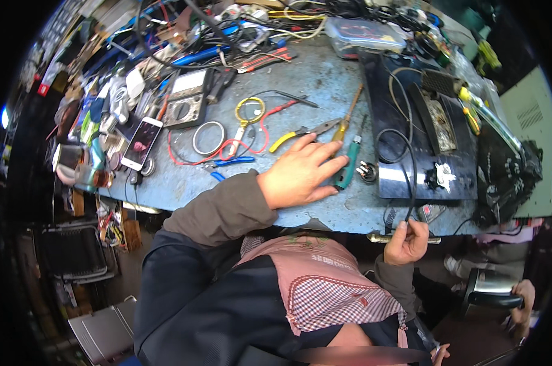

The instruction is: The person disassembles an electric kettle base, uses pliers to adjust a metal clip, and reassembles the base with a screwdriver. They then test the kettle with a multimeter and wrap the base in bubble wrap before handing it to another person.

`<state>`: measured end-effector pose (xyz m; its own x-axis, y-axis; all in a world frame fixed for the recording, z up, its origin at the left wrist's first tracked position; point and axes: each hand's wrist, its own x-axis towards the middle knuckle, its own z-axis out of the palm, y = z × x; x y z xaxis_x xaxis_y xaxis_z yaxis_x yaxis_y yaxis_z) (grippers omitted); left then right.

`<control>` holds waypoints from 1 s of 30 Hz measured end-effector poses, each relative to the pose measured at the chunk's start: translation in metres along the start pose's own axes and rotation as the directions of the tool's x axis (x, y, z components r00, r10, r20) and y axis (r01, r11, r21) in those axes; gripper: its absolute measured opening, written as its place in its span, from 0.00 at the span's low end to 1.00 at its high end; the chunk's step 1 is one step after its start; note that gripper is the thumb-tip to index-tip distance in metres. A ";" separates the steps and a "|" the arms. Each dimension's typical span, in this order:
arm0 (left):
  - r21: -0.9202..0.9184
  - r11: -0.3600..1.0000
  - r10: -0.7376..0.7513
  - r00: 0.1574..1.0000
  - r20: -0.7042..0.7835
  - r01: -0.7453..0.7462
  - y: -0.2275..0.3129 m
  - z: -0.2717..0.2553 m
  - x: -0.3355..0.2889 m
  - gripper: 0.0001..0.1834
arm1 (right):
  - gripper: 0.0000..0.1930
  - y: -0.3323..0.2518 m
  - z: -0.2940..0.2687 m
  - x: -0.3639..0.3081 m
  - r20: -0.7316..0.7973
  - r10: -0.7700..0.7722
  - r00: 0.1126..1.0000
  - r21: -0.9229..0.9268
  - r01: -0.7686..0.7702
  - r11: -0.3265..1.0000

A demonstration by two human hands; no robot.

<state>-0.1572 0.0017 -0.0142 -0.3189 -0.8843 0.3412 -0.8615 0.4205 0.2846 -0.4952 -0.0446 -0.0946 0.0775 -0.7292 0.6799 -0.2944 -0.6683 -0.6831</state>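
Observation:
My left hand [303, 172] lies on the blue bench with its fingers spread. Its fingertips rest by a yellow-handled screwdriver [343, 129] and a green-handled screwdriver [348, 166]. Just beyond the fingers are yellow-handled pliers [288, 138]. At the bench's front edge, my right hand [406, 243] pinches a black cable [412, 177] between thumb and forefinger. That cable runs up and loops over a glossy black panel [398, 180]. Near the green screwdriver sits a small dark plug [367, 172]; whether it belongs to the cable I cannot tell.
A multimeter [185, 108], a white phone [142, 143], a yellow-rimmed magnifier [250, 110], a tape roll [209, 138] and blue cutters [234, 161] lie leftward. Clutter and a plastic box [364, 38] line the back. At right, another person's hand [522, 304] holds a kettle [494, 290].

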 end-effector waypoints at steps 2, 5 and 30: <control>0.005 1.000 0.002 1.000 -0.017 -0.002 -0.002 0.004 -0.005 0.41 | 0.09 -0.001 0.000 0.001 0.030 0.014 0.999 0.040 -0.015 0.999; -0.012 0.999 0.037 0.998 -0.044 -0.037 -0.004 0.012 -0.001 0.41 | 0.10 0.011 -0.006 -0.007 0.013 0.015 1.000 0.031 -0.015 0.999; 0.037 0.974 0.223 0.975 -0.004 -0.223 0.034 -0.041 -0.071 0.15 | 0.03 0.001 0.016 0.001 -0.284 -0.015 0.959 -0.125 -0.021 0.992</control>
<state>-0.1478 0.0869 0.0085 -0.5019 -0.7672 0.3994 -0.7826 0.5994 0.1681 -0.4801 -0.0490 -0.0989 -0.1919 -0.6469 0.7380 -0.4132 -0.6289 -0.6586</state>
